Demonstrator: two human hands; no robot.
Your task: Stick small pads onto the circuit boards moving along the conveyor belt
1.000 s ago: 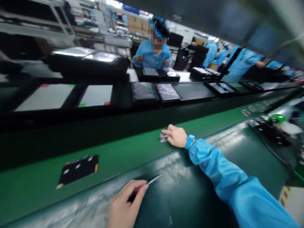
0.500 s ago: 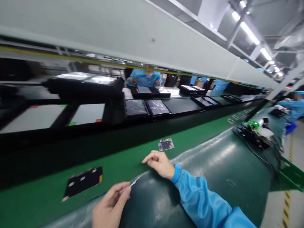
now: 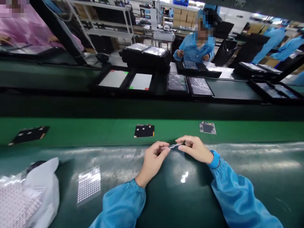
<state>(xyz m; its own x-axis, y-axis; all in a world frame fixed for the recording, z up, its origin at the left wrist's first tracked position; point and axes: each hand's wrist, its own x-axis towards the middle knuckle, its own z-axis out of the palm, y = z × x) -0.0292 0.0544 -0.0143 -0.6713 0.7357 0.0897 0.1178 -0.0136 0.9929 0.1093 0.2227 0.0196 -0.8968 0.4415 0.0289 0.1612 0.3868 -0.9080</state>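
Between my two hands is a narrow dark strip with a row of small white dots. My left hand pinches its left end between thumb and fingertips. My right hand has its thumb and fingers closed around the other end. Just beyond them, on the green belt, lie a circuit board with a black cover and, farther right, a bare circuit board. A sheet with rows of small white pieces rests on the dark green bench to the left of my left hand.
Another black-covered board lies at the belt's left. A white plastic bag with dotted sheets occupies the near left. Black trays with screens line the raised shelf behind the belt. A co-worker in blue sits across.
The view has swung left and levelled. My right hand, earlier apart with its index finger extended over the belt, has come to the strip that my left hand holds.
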